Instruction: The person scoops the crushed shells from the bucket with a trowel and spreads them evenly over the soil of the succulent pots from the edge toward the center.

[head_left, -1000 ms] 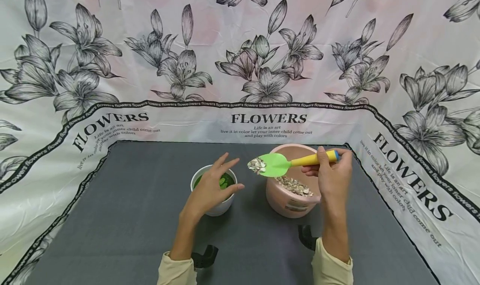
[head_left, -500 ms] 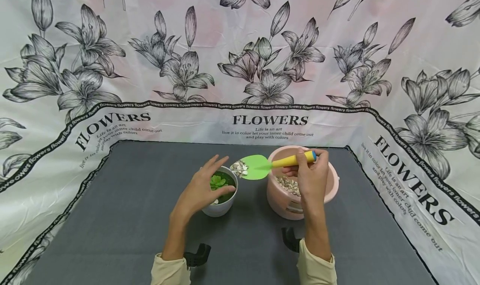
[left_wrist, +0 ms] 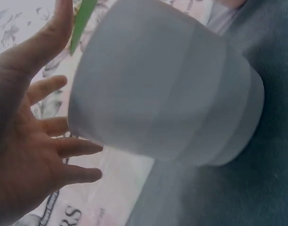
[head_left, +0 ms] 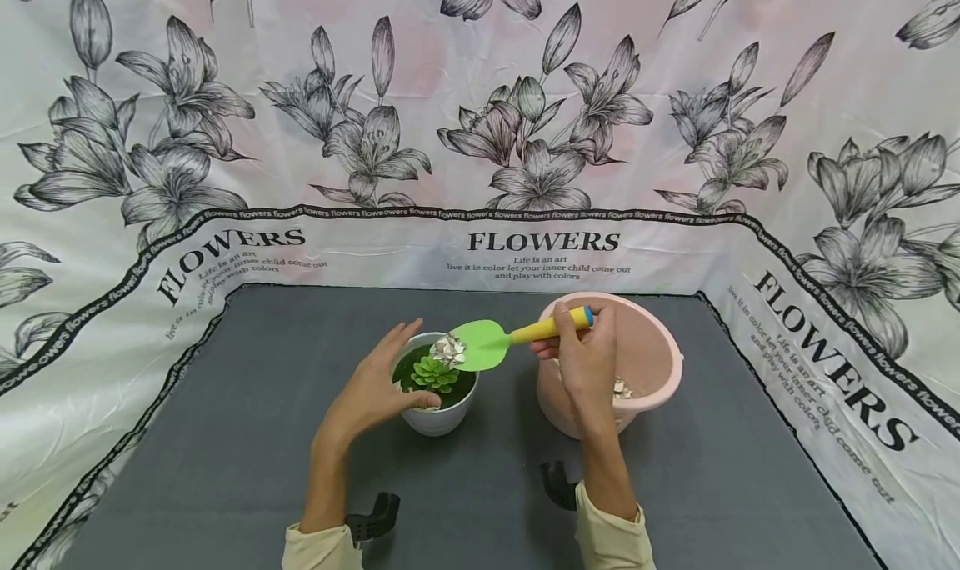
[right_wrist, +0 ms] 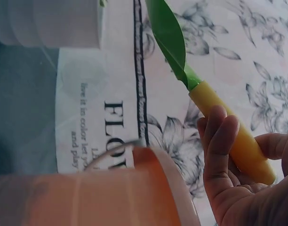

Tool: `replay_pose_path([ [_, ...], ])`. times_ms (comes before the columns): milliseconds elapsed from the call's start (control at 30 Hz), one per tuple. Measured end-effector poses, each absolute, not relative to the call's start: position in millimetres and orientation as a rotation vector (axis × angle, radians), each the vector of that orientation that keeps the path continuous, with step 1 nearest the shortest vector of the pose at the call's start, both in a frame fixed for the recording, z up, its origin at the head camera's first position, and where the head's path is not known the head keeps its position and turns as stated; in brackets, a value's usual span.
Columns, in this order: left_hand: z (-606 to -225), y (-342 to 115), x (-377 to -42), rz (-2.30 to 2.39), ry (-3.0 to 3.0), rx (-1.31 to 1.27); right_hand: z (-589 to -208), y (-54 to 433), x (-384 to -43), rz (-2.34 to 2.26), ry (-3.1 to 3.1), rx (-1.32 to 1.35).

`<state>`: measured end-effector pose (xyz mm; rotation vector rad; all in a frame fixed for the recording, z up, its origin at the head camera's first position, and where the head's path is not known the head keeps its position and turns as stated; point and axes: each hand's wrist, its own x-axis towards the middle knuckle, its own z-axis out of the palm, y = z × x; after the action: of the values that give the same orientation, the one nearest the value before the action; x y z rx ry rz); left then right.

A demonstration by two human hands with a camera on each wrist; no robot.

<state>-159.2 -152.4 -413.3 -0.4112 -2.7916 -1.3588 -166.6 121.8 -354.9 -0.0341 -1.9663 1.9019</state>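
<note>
My right hand (head_left: 588,362) grips the yellow handle of a small green trowel (head_left: 482,345), its blade pointing left. A heap of pale stone chips (head_left: 448,350) lies on the blade tip, over a white flowerpot (head_left: 438,422). Inside that pot a green succulent (head_left: 433,374) shows against a dark green filling, with a few pale chips near the rim. My left hand (head_left: 369,393) is spread at the pot's left side, thumb over the front rim. In the left wrist view its fingers (left_wrist: 78,147) are extended beside the pot wall.
A pink bucket (head_left: 651,345) with pale chips (head_left: 621,388) at its bottom stands right of the flowerpot, under my right hand. Both stand on a grey cloth (head_left: 247,437). A flower-printed sheet (head_left: 540,253) rises behind and at the sides.
My right hand has carried the loaded trowel left, from over the pink bucket to over the flowerpot. My left hand has shifted left, uncovering the succulent.
</note>
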Motion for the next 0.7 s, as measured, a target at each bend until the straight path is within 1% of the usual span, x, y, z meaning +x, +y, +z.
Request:
replay_pose_path([
  [133,-425,-159,-163,-1.452,-2.769,-0.477,-359,112,-167,1.936,-1.985,-0.023],
  [367,-447,-170,-169,-1.780,-2.637,-0.563,-366,94,-167,1.975,-2.043,0.026],
  [500,-456,-173,-170,-1.876,-2.594,-0.563,-366,83,-166,1.934,-2.087,0.055],
  [700,-464,-174,-173,-1.989,-2.505,-0.624,-362,66,-160,1.726,-2.250,0.133],
])
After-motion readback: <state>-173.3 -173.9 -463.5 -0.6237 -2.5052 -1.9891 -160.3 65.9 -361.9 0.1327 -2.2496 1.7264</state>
